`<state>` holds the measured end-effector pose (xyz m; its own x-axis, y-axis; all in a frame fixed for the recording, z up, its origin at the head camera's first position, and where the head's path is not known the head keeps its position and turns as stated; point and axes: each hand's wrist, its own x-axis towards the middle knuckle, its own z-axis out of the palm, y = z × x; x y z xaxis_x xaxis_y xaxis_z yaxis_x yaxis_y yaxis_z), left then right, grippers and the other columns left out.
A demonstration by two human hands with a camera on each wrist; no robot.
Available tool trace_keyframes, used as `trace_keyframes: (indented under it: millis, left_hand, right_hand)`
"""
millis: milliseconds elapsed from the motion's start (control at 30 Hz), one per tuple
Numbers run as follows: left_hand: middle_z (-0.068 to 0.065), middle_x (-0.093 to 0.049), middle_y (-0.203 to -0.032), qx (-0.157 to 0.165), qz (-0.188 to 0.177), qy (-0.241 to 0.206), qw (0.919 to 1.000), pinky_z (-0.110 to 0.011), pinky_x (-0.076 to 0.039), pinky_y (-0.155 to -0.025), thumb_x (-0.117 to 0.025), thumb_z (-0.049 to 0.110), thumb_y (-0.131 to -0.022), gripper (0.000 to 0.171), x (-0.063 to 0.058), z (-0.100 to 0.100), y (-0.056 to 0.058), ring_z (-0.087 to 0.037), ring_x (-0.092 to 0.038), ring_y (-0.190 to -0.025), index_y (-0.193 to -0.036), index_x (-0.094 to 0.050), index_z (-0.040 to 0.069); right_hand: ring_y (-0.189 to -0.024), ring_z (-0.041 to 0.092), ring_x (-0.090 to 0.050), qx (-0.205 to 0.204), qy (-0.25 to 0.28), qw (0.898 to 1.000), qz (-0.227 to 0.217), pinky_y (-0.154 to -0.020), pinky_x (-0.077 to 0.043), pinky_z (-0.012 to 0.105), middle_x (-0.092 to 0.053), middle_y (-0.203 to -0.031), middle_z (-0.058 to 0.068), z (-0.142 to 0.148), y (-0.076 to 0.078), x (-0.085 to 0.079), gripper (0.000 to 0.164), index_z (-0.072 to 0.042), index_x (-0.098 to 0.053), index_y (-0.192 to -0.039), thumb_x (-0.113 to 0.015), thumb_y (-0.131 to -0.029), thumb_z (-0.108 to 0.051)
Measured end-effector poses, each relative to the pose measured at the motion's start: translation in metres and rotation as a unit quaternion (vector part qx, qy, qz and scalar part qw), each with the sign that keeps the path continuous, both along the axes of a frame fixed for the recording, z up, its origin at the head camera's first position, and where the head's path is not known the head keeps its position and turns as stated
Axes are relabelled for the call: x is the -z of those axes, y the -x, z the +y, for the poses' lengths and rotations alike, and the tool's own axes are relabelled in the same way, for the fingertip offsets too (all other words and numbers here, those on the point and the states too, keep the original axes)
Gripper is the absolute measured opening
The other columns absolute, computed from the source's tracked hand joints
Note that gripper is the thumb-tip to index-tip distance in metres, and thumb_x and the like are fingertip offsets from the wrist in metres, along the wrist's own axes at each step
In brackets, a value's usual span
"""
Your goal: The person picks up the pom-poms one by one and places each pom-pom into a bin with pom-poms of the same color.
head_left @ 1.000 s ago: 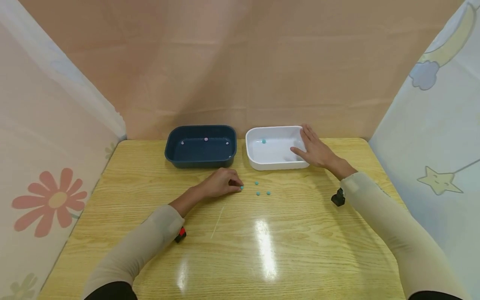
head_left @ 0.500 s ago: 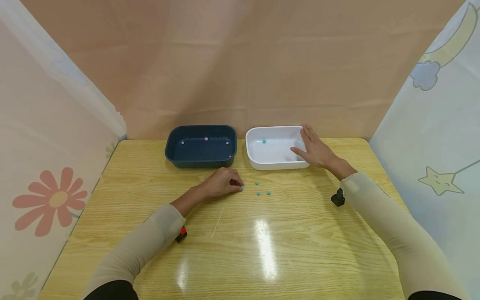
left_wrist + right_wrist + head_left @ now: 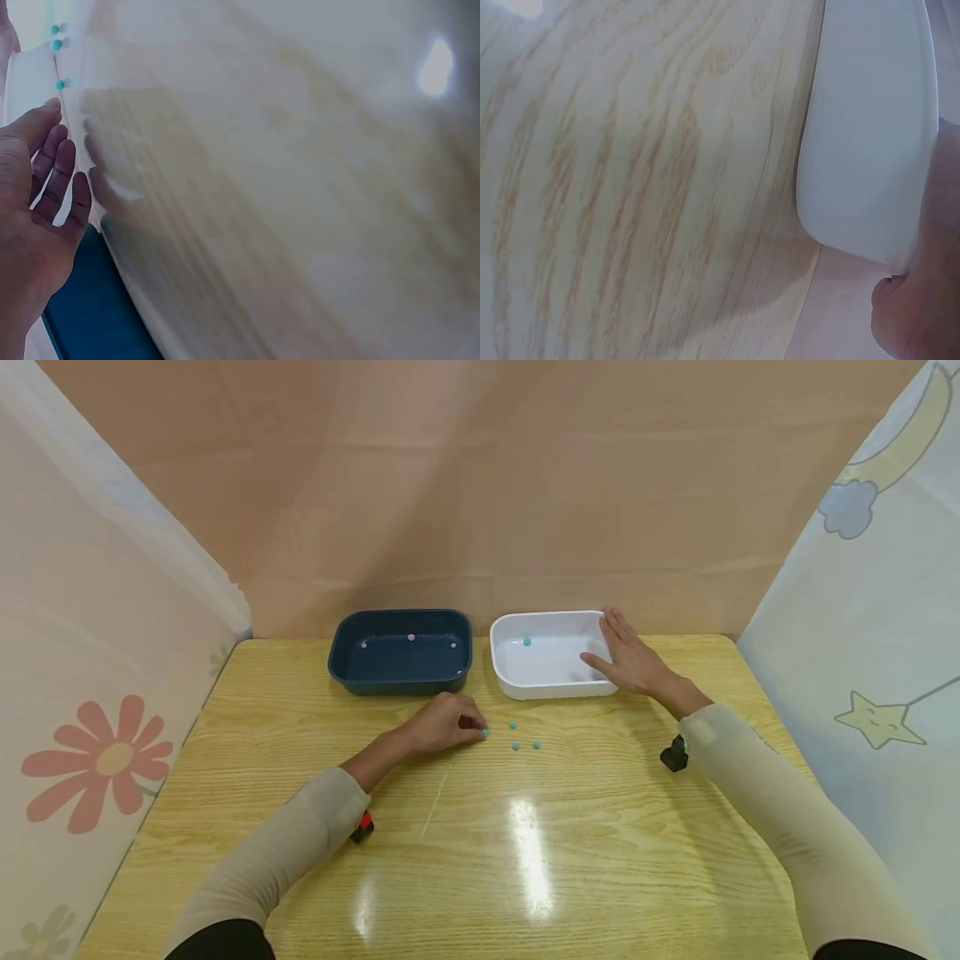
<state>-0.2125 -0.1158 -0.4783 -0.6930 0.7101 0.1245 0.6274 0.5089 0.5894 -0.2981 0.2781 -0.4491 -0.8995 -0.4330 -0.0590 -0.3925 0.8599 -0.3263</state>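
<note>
At the table's middle, my left hand (image 3: 447, 724) pinches a small teal ball (image 3: 485, 733) between thumb and forefinger, low over the wood. Just right of those fingertips lie three more teal balls (image 3: 515, 746). In the left wrist view the hand's other fingers (image 3: 56, 161) are spread, slightly bent, and the pinched ball is hidden. My right hand (image 3: 636, 662) lies with straight fingers against the right end of the white bin (image 3: 555, 692), thumb stretched over its inside. One teal ball (image 3: 527, 642) sits in this bin. The right wrist view has the bin's outer wall (image 3: 866, 135) beside the hand.
Left of the white bin stands a dark blue bin (image 3: 401, 687) holding several small pale pink balls (image 3: 411, 637). Both bins are at the back edge of the wooden table (image 3: 600, 843), before a brown backdrop (image 3: 487, 485). Printed panels (image 3: 97, 610) flank both sides.
Almost nothing differs. My left hand stays at the teal ball with only a tiny shift, and my right hand keeps its place on the white bin.
</note>
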Motion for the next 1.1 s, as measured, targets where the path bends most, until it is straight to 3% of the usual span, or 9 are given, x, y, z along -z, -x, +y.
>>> trace_keyframes:
  millis: [200, 333, 633, 867, 1100]
  left_hand:
    - [0.002, -0.075, -0.093, -0.005, -0.001, -0.018, 0.9998, -0.021, -0.055, -0.074, -0.083, 0.012, -0.093, 0.009, -0.007, 0.002, 0.002, -0.006, -0.064, -0.082, -0.102, -0.085, 0.01]
    - [0.0, -0.075, -0.092, 0.006, 0.017, -0.032, 0.9993, -0.021, -0.056, -0.073, -0.082, 0.01, -0.094, 0.008, -0.014, 0.006, 0.002, -0.007, -0.066, -0.081, -0.101, -0.086, 0.009]
    - [0.0, -0.076, -0.091, 0.007, 0.05, -0.04, 0.9979, -0.021, -0.056, -0.071, -0.082, 0.013, -0.095, 0.008, -0.038, 0.018, 0.005, -0.009, -0.07, -0.082, -0.101, -0.086, 0.009]
    - [0.0, -0.077, -0.093, -0.015, 0.045, -0.05, 0.9976, -0.023, -0.056, -0.069, -0.081, 0.013, -0.096, 0.009, -0.055, 0.026, 0.011, -0.01, -0.07, -0.082, -0.102, -0.086, 0.01]
    - [0.0, -0.08, -0.095, -0.046, 0.058, -0.065, 0.9951, -0.026, -0.053, -0.067, -0.082, 0.014, -0.095, 0.009, -0.065, 0.03, 0.023, -0.01, -0.068, -0.078, -0.101, -0.086, 0.009]
  right_hand:
    - [-0.163, 0.037, 0.014, -0.002, 0.001, 1.0, -0.002, -0.132, 0.002, 0.052, 0.017, -0.175, 0.017, -0.003, -0.001, -0.003, 0.096, 0.009, 0.002, -0.165, -0.039, -0.111, -0.06]
    - [-0.163, 0.036, 0.014, 0.001, 0.004, 1.0, -0.001, -0.132, 0.003, 0.052, 0.016, -0.176, 0.017, -0.004, -0.002, -0.002, 0.096, 0.009, 0.002, -0.165, -0.039, -0.111, -0.059]
    - [-0.163, 0.037, 0.012, 0.004, 0.003, 1.0, 0.006, -0.132, 0.002, 0.051, 0.013, -0.175, 0.021, -0.002, -0.003, 0.0, 0.094, 0.01, -0.001, -0.165, -0.037, -0.112, -0.059]
    - [-0.163, 0.039, 0.011, 0.005, 0.003, 1.0, 0.009, -0.132, 0.0, 0.053, 0.012, -0.175, 0.021, 0.0, -0.004, 0.0, 0.094, 0.01, -0.002, -0.165, -0.036, -0.112, -0.059]
    - [-0.163, 0.038, 0.011, 0.002, 0.004, 1.0, 0.009, -0.132, 0.0, 0.053, 0.012, -0.175, 0.022, -0.001, -0.005, -0.001, 0.092, 0.011, -0.002, -0.165, -0.036, -0.113, -0.057]
